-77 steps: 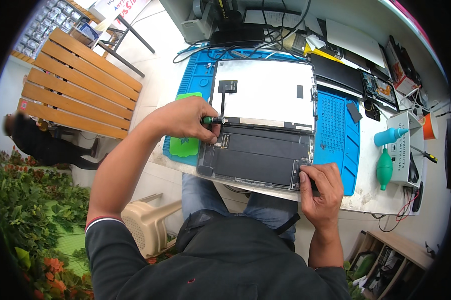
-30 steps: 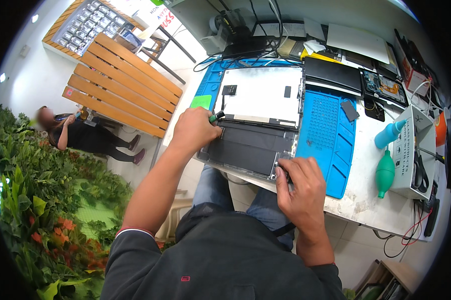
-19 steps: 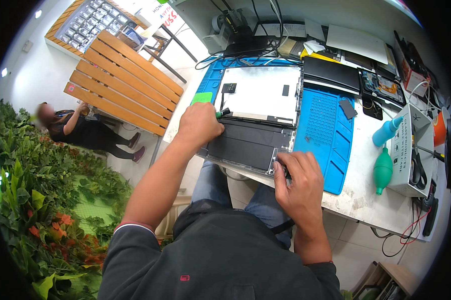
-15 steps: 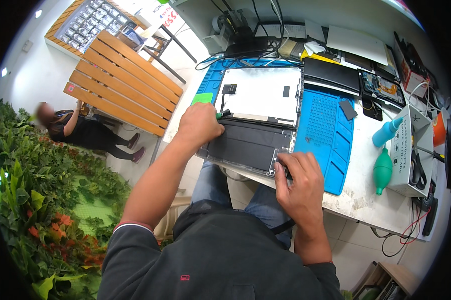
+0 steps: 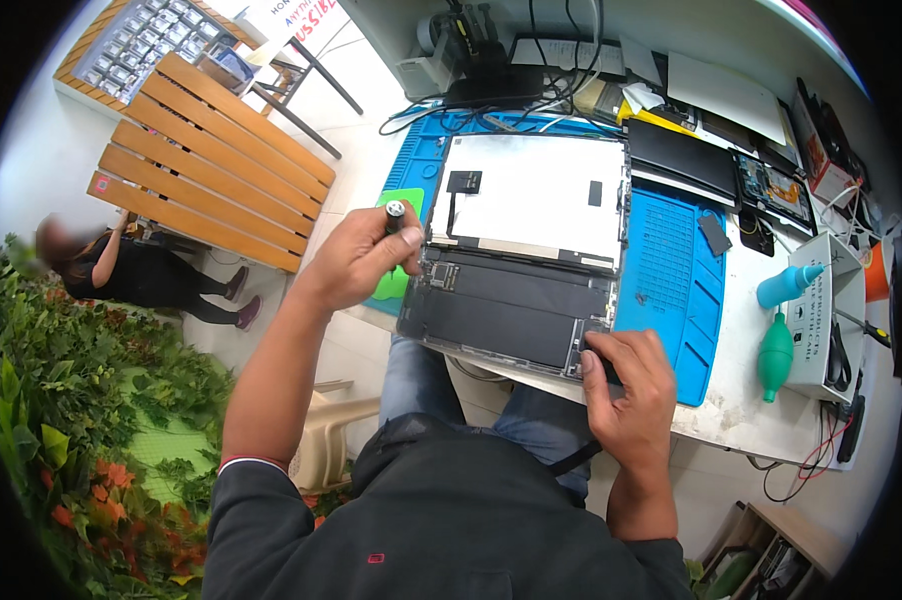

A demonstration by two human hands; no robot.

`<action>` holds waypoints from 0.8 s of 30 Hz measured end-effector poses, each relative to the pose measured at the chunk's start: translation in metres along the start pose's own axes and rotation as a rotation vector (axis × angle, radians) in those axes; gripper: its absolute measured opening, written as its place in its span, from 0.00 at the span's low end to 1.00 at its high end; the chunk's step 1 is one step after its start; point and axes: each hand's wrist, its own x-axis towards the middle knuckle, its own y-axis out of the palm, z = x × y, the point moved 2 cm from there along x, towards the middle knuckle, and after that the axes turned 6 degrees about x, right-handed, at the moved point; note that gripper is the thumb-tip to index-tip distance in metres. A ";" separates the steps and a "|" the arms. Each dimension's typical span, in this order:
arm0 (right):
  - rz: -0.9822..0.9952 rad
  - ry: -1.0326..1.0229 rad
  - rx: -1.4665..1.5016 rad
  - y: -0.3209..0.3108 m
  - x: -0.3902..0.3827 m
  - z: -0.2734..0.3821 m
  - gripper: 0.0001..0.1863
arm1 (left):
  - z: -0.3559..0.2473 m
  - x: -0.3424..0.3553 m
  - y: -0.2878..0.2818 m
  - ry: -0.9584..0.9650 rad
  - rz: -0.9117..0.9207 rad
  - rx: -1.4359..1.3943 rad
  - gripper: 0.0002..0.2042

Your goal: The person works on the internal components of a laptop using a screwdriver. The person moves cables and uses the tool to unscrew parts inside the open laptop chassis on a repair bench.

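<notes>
Now, working left to right:
Left hand: your grip is closed round a small screwdriver, just off the tablet's left edge.
Opened tablet: it lies flat on the blue mat at the bench's near edge; probably thin, stiff and fragile, so hold it by the frame.
Right hand: your fingers pinch the near right corner.

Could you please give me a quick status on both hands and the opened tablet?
Left hand grips screwdriver at tablet left edge. Right hand pins its near right corner. Nothing in the way.
</notes>
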 end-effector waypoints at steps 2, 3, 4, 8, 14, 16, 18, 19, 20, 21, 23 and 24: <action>-0.004 0.008 -0.012 0.001 0.001 0.002 0.10 | 0.006 0.006 -0.004 0.054 0.114 0.078 0.12; -0.007 0.011 -0.018 0.002 0.002 0.002 0.10 | 0.008 0.009 -0.003 0.060 0.136 0.109 0.12; -0.008 0.015 -0.029 0.003 0.002 0.002 0.10 | 0.010 0.011 -0.003 0.066 0.156 0.140 0.12; -0.021 0.030 -0.057 0.005 0.002 0.003 0.09 | 0.009 0.019 -0.005 0.159 0.168 0.179 0.12; -0.015 0.022 -0.068 0.006 0.004 0.004 0.09 | 0.014 0.024 -0.004 0.188 0.172 0.286 0.14; -0.012 0.019 -0.063 0.005 0.004 0.004 0.09 | 0.021 0.023 -0.002 0.245 0.136 0.323 0.14; -0.013 0.019 -0.061 0.006 0.005 0.003 0.09 | 0.015 0.025 -0.001 0.259 0.150 0.381 0.14; -0.014 0.017 -0.064 0.005 0.005 0.003 0.09 | 0.009 0.025 -0.001 0.242 0.181 0.420 0.13; -0.015 0.016 -0.065 0.005 0.004 0.003 0.09 | 0.002 0.025 0.000 0.223 0.213 0.460 0.13; -0.017 0.016 -0.066 0.005 0.004 0.004 0.09 | -0.001 0.024 0.002 0.251 0.239 0.496 0.12; -0.017 0.014 -0.062 0.005 0.004 0.003 0.09 | -0.005 0.021 0.006 0.306 0.289 0.569 0.11; -0.016 0.012 -0.060 0.005 0.004 0.003 0.10 | -0.008 0.019 0.008 0.320 0.314 0.590 0.10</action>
